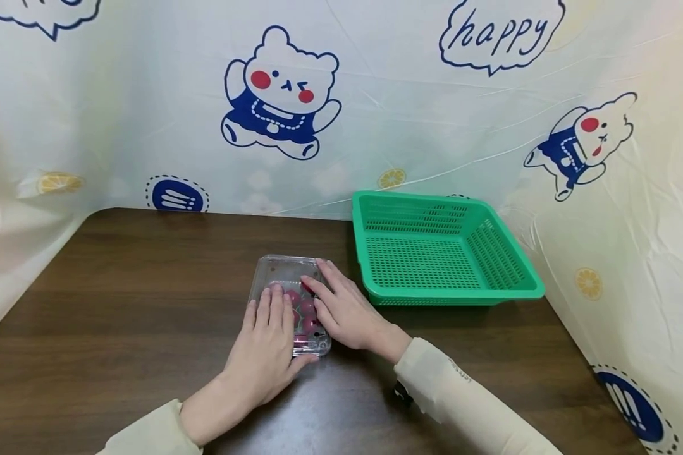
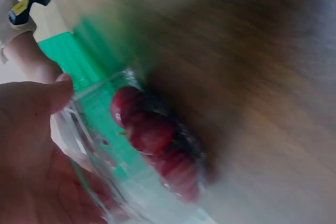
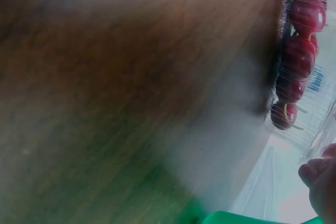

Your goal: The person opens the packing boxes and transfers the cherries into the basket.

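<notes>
A clear plastic clamshell box of dark red cherries lies on the brown table. My left hand rests over its lower left part, with the fingers straight and close together and the thumb at the near edge. From the right, my right hand reaches over the other long edge, its fingers extended on the lid. Cherries with green stems show through the box wall in the right wrist view, lying along the bottom. Part of the box is hidden under both hands.
Behind and to the right stands a green plastic basket with perforated walls and floor. The wooden table meets a printed curtain at the back and sides.
</notes>
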{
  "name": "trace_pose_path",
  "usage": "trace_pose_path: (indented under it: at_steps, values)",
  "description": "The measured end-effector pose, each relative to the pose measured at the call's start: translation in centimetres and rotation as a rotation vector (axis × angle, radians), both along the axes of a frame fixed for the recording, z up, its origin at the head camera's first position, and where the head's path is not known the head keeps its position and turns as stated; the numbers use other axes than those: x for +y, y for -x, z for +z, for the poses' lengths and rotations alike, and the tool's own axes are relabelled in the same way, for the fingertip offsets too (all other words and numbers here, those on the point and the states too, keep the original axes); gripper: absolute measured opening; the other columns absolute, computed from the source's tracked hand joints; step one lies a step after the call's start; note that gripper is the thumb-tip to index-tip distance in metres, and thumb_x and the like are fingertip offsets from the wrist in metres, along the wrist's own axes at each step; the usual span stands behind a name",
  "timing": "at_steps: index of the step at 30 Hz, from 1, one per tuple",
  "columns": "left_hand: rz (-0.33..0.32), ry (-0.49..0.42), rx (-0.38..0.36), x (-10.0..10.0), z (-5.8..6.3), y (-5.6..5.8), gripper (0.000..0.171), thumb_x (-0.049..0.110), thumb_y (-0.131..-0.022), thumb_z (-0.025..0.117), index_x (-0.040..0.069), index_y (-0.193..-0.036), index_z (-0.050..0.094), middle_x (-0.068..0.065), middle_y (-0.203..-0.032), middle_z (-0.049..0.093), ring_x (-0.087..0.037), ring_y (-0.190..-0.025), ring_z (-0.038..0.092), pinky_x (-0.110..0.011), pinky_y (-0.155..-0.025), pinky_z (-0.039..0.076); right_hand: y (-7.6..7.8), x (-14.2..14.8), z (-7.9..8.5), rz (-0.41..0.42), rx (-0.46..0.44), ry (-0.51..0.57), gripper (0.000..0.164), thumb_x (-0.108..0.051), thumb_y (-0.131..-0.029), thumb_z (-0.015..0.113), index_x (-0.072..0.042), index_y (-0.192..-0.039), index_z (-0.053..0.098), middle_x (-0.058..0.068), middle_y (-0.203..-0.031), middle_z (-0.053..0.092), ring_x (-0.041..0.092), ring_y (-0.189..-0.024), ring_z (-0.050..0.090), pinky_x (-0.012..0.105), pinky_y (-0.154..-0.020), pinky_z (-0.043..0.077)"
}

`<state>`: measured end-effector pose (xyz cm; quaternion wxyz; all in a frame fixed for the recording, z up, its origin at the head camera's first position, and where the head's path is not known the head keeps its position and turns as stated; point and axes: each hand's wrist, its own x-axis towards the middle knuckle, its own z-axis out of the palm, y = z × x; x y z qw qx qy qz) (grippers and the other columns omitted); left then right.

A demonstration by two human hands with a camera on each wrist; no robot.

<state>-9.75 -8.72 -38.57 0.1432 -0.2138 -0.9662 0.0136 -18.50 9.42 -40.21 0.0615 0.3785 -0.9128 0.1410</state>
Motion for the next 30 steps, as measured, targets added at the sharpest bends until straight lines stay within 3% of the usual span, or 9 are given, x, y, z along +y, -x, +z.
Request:
trace_pose_path:
  at_steps: [4,11,17,22,30]
  values:
    - [0.000,0.027,0.014,0.3,0.4,-0.1,0.094,0.064,-0.079,0.059,-0.017,-0.125,0.052,-0.039,-0.134,0.051,-0.050,-0.124,0.047,-0.060,-0.098,0.044,-0.3,-0.1,-0.2,-0.026,0.055,-0.032,0.048,-0.026,-0.099,0.039,-0.015,-0.145,0.043,0.016,-0.159,0.028,0.031,-0.146,0.024,0.052,-0.110,0.038]
    - [-0.024,0.066,0.037,0.1,0.4,0.1,0.091,0.067,-0.082,0.054,-0.015,-0.123,0.057,-0.037,-0.133,0.054,-0.048,-0.124,0.050,-0.058,-0.098,0.046,-0.9,-0.2,-0.4,-0.101,0.075,0.030,0.045,-0.024,-0.098,0.043,-0.015,-0.141,0.049,0.014,-0.156,0.036,0.028,-0.142,0.032,0.048,-0.102,0.047]
    - [-0.042,0.062,0.064,0.1,0.3,0.3,0.097,0.071,-0.081,0.051,-0.016,-0.123,0.057,-0.036,-0.129,0.058,-0.047,-0.120,0.053,-0.058,-0.094,0.049,-1.4,0.1,-0.2,-0.108,0.070,0.079,0.044,-0.025,-0.097,0.048,-0.014,-0.140,0.052,0.014,-0.154,0.039,0.027,-0.141,0.035,0.049,-0.104,0.045]
    - [-0.045,0.081,0.095,0.2,0.3,0.4,0.098,0.073,-0.079,0.051,-0.016,-0.120,0.059,-0.035,-0.125,0.061,-0.047,-0.116,0.057,-0.057,-0.089,0.053,-1.9,0.6,-0.1,-0.084,0.040,0.094,0.045,-0.027,-0.098,0.048,-0.014,-0.141,0.050,0.014,-0.155,0.038,0.026,-0.141,0.036,0.049,-0.106,0.043]
    - [-0.036,0.071,0.117,0.3,0.2,0.5,0.099,0.074,-0.077,0.053,-0.016,-0.118,0.060,-0.036,-0.123,0.062,-0.047,-0.113,0.059,-0.057,-0.085,0.055,-3.1,1.9,-0.3,-0.004,0.095,0.111,0.043,-0.024,-0.097,0.049,-0.011,-0.138,0.053,0.017,-0.150,0.045,0.026,-0.136,0.043,0.051,-0.104,0.044]
